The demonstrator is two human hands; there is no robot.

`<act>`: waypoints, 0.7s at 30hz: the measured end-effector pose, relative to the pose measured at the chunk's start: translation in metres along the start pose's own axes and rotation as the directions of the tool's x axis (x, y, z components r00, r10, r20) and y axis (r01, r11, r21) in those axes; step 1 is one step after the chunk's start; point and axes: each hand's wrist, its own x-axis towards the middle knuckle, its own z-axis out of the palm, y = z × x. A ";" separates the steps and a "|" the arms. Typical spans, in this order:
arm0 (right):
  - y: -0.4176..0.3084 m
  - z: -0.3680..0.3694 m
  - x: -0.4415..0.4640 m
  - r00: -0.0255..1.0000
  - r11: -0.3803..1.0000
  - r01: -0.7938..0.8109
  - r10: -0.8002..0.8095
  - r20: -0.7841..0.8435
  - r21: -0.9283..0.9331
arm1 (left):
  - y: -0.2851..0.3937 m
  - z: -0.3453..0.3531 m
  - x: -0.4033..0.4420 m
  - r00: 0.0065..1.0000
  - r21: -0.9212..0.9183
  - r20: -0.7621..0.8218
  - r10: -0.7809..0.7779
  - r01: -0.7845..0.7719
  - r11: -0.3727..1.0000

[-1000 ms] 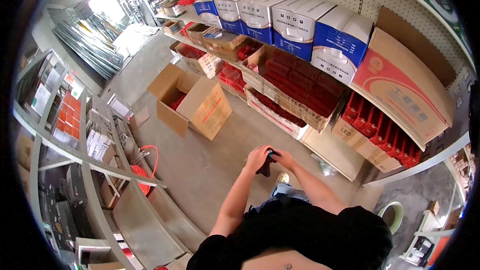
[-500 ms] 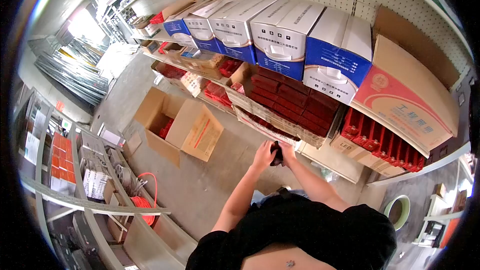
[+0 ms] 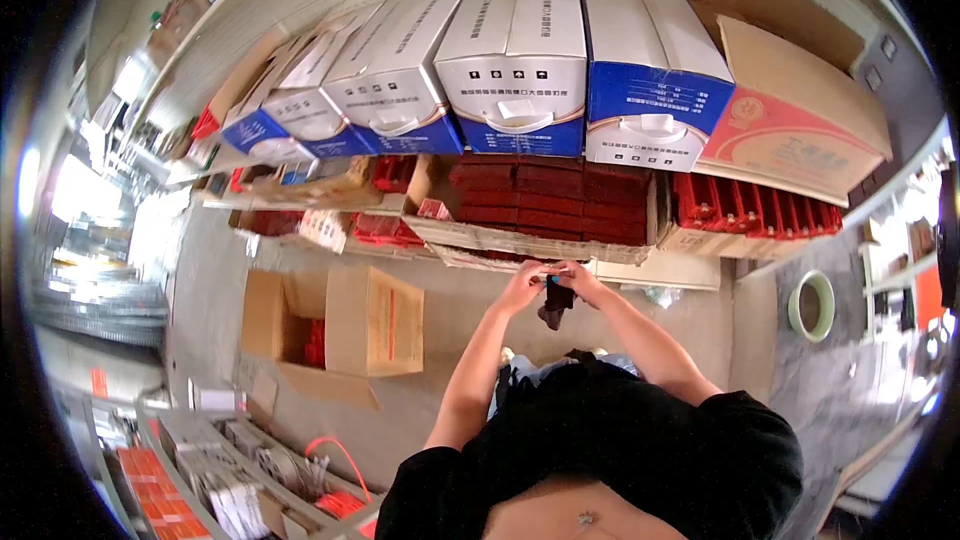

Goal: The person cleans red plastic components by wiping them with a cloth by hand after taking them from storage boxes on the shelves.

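Just below the middle of the frame, the left hand [image 3: 524, 287] and right hand [image 3: 580, 282] meet at the fingertips around a dark cloth [image 3: 557, 302]. Each grip pinches its upper edge, though the exact finger placement is too small to make out; the cloth hangs down between the 2 hands, its lower end crumpled and browner. Both forearms reach up from a black top [image 3: 600, 440] at the bottom of the frame.

Directly above the hands, a long open carton [image 3: 540, 240] holds dark red packs [image 3: 555, 202] in stacked rows. Right of it, a second carton [image 3: 720, 240] is lined with red pieces [image 3: 750, 202] standing upright side by side. Over these, across the upper middle, a shelf carries a row of 5 white-and-blue boxes [image 3: 515, 80], with a brown and pink carton [image 3: 795, 120] at the row's right end.

Left of the hands, an open cardboard box [image 3: 390, 322] sits on the floor [image 3: 460, 330], with red items [image 3: 315, 342] inside. A red-orange coil [image 3: 341, 504] lies at lower left, near orange boxes [image 3: 160, 492]. At right stands a pale green pot [image 3: 828, 305].
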 end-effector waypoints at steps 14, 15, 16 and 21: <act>-0.059 0.063 0.004 0.988 0.991 -0.133 0.135 -0.079 0.031 | -0.016 -0.080 0.025 0.861 -0.321 0.497 -0.111 0.301 0.898; -0.038 0.065 0.015 0.961 0.967 -0.239 0.222 -0.165 -0.086 | -0.022 -0.080 0.025 0.873 -0.346 0.473 -0.120 0.309 0.886; -0.034 0.069 0.015 0.960 0.967 -0.232 0.211 -0.184 -0.103 | -0.024 -0.081 0.025 0.885 -0.373 0.448 -0.130 0.316 0.872; -0.035 0.086 0.010 0.961 0.992 -0.093 0.068 -0.269 -0.082 | -0.032 -0.087 0.016 0.921 -0.358 0.374 -0.106 0.249 0.900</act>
